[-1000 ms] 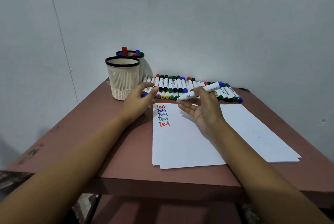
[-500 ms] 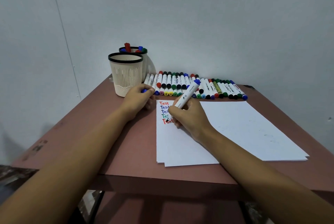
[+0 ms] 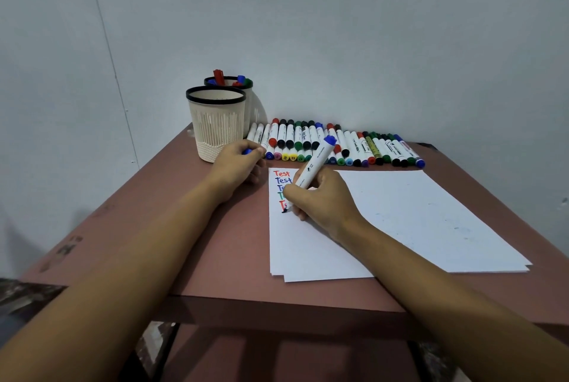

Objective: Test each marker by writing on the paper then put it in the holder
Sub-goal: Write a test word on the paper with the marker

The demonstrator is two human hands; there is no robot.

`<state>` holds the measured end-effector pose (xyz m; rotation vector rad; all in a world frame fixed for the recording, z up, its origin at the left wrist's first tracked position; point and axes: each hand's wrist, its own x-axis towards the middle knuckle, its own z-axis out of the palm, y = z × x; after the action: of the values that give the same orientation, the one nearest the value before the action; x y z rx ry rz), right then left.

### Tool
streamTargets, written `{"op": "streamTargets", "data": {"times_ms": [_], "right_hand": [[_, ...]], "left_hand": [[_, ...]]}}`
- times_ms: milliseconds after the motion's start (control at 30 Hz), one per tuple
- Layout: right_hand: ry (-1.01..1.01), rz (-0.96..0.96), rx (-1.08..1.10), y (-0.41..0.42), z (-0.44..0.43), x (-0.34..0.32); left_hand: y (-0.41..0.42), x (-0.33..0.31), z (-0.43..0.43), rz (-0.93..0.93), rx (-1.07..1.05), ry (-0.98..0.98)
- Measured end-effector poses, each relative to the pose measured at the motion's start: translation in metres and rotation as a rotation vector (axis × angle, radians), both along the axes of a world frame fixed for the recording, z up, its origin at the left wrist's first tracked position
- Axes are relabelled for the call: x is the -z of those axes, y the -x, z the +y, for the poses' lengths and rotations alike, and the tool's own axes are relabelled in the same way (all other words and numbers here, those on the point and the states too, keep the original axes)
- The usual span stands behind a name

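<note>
While within right hand (image 3: 326,200) grip, marker (image 3: 315,164) tip on paper (image 3: 415,215).

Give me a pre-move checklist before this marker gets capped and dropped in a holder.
1. Marker held in right hand: ok.
2. Tip on paper: ok, it touches the top sheet below the written lines.
3. Test word finished: not ok, only a small dark mark shows at the tip.
4. Cap ready: ok, left hand pinches a blue one beside the paper.
5. Room in front holder: cannot tell, its inside is hidden.
6. Room in rear holder: probably ok, only a few marker tops show above its rim.
</note>
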<state>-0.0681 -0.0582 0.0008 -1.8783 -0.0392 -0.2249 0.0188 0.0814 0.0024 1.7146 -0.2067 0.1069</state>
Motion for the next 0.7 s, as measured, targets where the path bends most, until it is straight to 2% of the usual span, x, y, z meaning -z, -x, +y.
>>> {"op": "streamTargets", "data": {"times_ms": [533,700], "right_hand": [[-0.022,0.050,-0.063,0.0008,-0.0015,-0.0007],[-0.058,-0.032,0.035,-0.0009,-0.0039,-0.0002]], "left_hand": [[0.0014,-0.0012,-0.0006,-0.005,-0.003,-0.035],[0.0029,-0.0019,-0.0016,0.012,0.010,-0.009]]}}
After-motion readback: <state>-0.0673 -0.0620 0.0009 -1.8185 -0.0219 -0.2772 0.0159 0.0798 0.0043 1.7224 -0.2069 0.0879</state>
